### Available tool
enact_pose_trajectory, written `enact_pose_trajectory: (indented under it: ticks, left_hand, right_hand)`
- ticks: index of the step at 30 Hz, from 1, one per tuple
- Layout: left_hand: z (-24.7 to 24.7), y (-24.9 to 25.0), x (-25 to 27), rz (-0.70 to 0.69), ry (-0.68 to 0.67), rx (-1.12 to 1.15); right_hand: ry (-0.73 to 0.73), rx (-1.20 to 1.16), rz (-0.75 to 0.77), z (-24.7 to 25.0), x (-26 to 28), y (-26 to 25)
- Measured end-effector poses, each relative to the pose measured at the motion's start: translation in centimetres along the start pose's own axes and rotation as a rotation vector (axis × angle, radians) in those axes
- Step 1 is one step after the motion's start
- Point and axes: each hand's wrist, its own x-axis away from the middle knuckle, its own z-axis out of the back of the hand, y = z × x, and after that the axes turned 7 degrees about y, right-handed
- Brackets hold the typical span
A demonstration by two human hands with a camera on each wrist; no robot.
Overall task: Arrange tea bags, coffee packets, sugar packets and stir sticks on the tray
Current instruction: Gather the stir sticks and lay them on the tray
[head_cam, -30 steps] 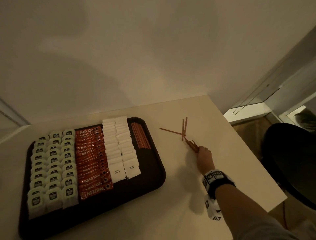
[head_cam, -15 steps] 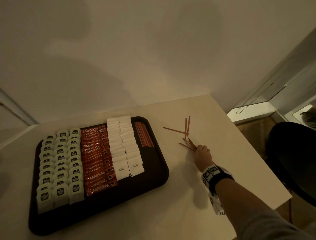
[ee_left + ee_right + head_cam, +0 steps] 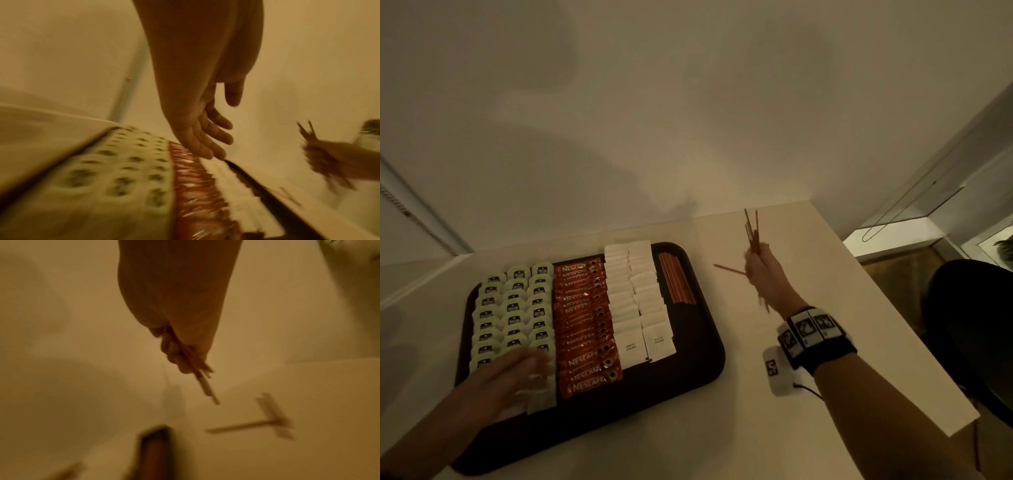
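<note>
The right hand (image 3: 765,270) gripped a bundle of stir sticks (image 3: 752,233) above the desk's (image 3: 825,342) far right corner; the left hand (image 3: 517,377), fingers relaxed, hovered over the tray's (image 3: 698,359) near-left tea bags (image 3: 517,308).

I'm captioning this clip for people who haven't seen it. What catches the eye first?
The dark tray on the table, packed in neat columns: pale tea bags, red coffee packets, white sugar packets. To its right, the right hand holds a raised bundle of stir sticks; the left hand hovers open over the near tea bags.
</note>
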Motion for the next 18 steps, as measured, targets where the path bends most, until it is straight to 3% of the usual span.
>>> enact_pose_trajectory:
  ticks: [3, 7, 11, 18]
  left_hand:
    - [-6.2, 5.6, -1.0, -0.069, -0.123, 0.167]
    - [-11.3, 9.7, -2.5, 0.091, -0.248, 0.494]
    - [-13.6, 11.8, -3.1, 0.18, -0.261, 0.765]
    - [-13.0, 11.7, -3.1, 0.139, -0.147, 0.947]
  right_hand:
    - [-0.11, -0.392, 0.097, -3.0, 1.5, -6.3]
    - [-0.308, -0.737, 0.181, -7.4, 4.1, -12.8]
    - [-0.443, -0.773, 0.253, -10.5, 5.9, -15.8]
    - [-0.469, -0.597, 0.329, -12.3, 6.8, -15.6]
